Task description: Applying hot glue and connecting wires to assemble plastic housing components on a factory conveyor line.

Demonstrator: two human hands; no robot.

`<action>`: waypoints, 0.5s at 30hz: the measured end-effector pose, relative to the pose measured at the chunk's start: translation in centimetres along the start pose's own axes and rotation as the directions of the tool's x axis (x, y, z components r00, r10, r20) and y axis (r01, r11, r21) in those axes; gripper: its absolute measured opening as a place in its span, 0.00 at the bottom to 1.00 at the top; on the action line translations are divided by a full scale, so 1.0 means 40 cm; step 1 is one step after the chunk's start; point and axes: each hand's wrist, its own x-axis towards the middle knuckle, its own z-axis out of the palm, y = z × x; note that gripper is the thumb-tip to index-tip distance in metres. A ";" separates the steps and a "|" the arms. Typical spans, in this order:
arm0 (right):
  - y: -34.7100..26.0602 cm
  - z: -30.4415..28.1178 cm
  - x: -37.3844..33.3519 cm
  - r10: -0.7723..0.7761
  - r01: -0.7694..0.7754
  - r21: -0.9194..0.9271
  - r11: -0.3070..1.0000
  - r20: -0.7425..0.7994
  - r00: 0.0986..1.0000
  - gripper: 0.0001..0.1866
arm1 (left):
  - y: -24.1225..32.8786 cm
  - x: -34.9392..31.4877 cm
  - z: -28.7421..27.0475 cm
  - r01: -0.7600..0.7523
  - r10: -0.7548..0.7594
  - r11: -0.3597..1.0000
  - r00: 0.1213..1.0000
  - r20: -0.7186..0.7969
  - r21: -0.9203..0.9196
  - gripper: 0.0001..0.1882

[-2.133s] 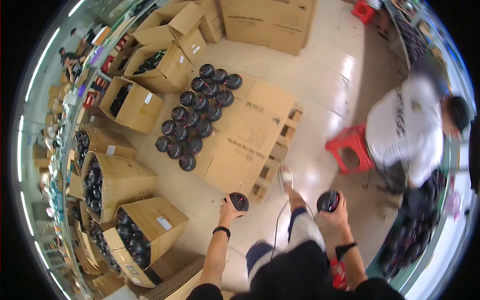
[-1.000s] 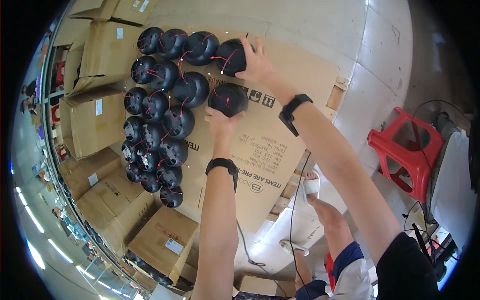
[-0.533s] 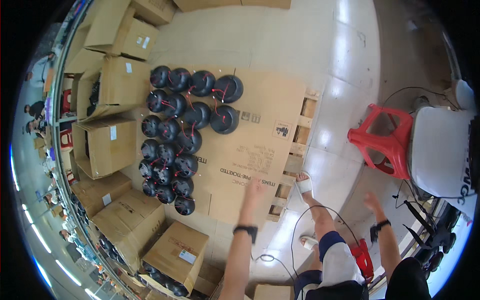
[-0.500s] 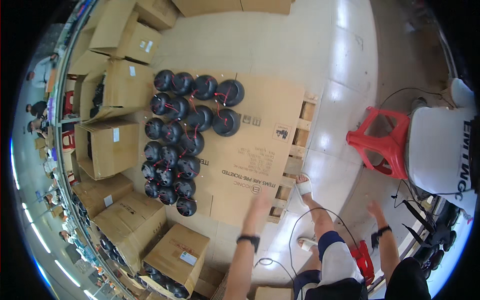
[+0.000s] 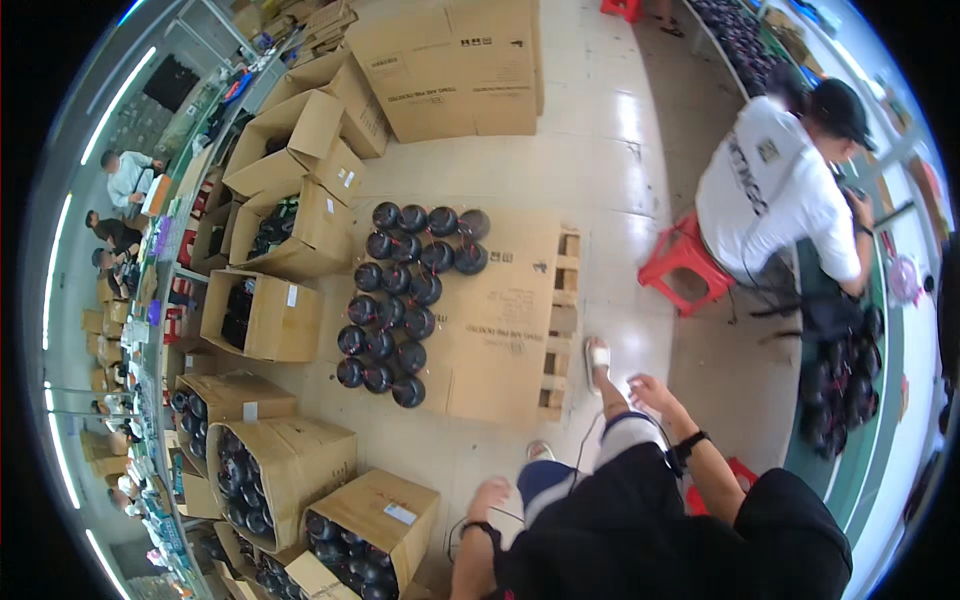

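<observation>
My left hand [image 5: 488,496], with a dark band at its wrist, hangs at the lower middle beside a box of black pieces. Its fingers look loosely bent, and I see nothing in them. My right hand [image 5: 652,397], also banded, is held out above my forward foot, fingers apart and holding nothing. Ahead on the floor, a flat cardboard sheet [image 5: 490,370] lies over a wooden pallet [image 5: 565,290]. Rows of round black pieces [image 5: 397,279] with thin red wires stand on its left half. Neither hand touches them.
Open cartons [image 5: 265,315] line the left side, several filled with black pieces. Large folded cartons [image 5: 450,70] stand at the back. A co-worker in a white shirt [image 5: 750,190] sits on a red stool [image 5: 680,265] at the right-hand bench [image 5: 855,450]. A thin cable [image 5: 583,440] runs near my legs.
My view has risen, showing more of the far end and the seated co-worker. My left hand has drawn back from the cardboard's near edge. My right hand has come inward over my leg.
</observation>
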 end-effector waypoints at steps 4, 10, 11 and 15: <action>-0.030 0.037 -0.252 0.012 -0.012 -0.035 0.999 0.007 1.000 0.20 | 0.165 -0.064 -0.072 0.067 0.261 0.726 0.894 -0.365 0.684 0.08; 0.217 0.082 -0.614 0.342 -0.220 0.308 0.926 -0.432 0.835 0.25 | 0.290 -0.093 -0.036 -0.093 0.426 0.654 0.865 -0.264 0.750 0.11; 0.272 0.101 -0.671 0.406 -0.241 0.381 0.893 -0.450 0.795 0.25 | 0.284 -0.095 -0.018 -0.029 0.368 0.607 0.896 -0.248 0.794 0.11; 0.428 0.193 -0.897 0.613 -0.292 0.602 0.743 -0.437 0.658 0.22 | 0.259 -0.059 0.110 0.062 -0.044 0.560 0.998 -0.045 0.826 0.18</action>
